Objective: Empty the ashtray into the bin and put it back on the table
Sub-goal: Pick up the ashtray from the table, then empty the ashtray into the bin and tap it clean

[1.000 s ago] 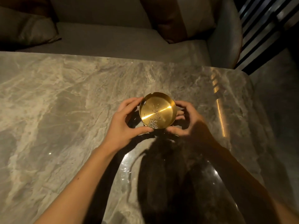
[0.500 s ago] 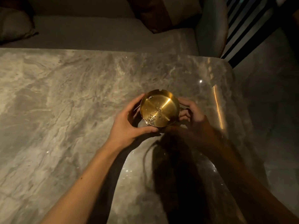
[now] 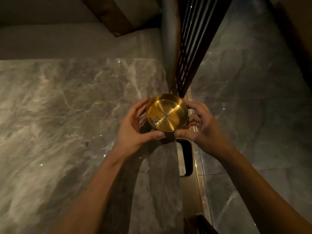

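Observation:
A round gold ashtray (image 3: 170,110) with a little grey ash in its bowl is held level above the right edge of the grey marble table (image 3: 64,115). My left hand (image 3: 135,129) grips its left side with the thumb under the near rim. On the other side my right hand (image 3: 202,124) holds the right rim, thumb at the near edge. No bin is in view.
A grey sofa seat (image 3: 76,41) with a brown cushion (image 3: 118,14) runs behind the table. A dark slatted screen (image 3: 194,44) stands at the table's far right corner. Grey tiled floor (image 3: 253,98) lies to the right, below the table edge.
Both hands have lifted the ashtray off the table and carried it right, to the table's right edge. My view has swung right, bringing the floor into sight.

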